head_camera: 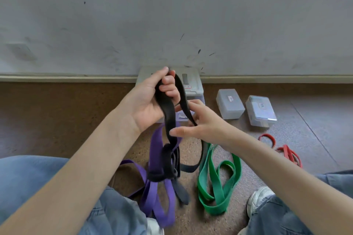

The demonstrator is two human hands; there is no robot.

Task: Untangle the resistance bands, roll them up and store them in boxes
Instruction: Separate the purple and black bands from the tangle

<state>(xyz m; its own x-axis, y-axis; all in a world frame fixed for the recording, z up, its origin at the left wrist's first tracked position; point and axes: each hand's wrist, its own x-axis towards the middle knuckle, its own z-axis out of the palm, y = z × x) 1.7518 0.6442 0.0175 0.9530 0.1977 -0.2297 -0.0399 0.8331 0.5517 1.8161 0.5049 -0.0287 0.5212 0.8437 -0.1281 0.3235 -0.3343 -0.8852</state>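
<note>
With our left hand (152, 101) gripping the black band (168, 108) and our right hand (200, 124) pinching it, pulling risks tightening its knot around the purple band (155, 150).

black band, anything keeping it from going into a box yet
Yes. The black band, held up by the left hand with the right hand on it, is knotted around the purple band lower down. The boxes beyond look closed.
</note>
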